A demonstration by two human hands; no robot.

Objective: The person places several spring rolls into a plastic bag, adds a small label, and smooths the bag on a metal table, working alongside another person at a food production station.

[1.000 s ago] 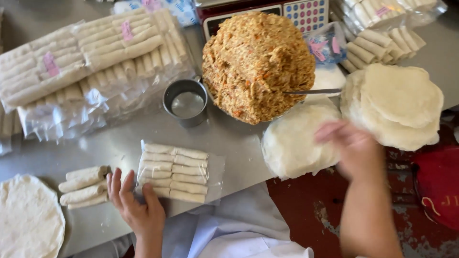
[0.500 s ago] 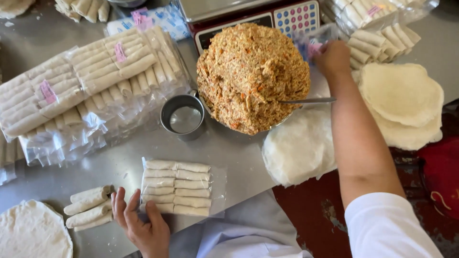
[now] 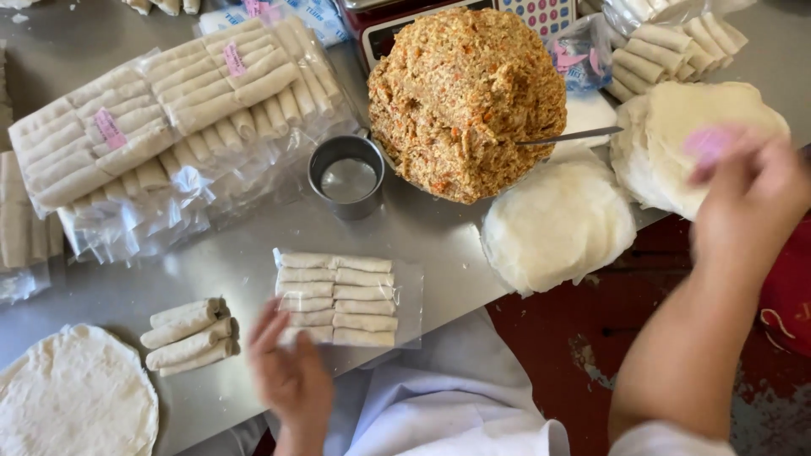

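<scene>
A small pink paper label (image 3: 706,143) is pinched by the right hand (image 3: 748,198) at three o'clock; the left hand (image 3: 291,376), open (blurred), touches the clear bag of pale rolls (image 3: 338,297), which could slide off the steel table (image 3: 439,245).

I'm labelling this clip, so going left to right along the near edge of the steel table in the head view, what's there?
Round flat white wrapper → loose pile of pale rolls → left hand → clear bag of packed rolls → round white wrapper stack
</scene>
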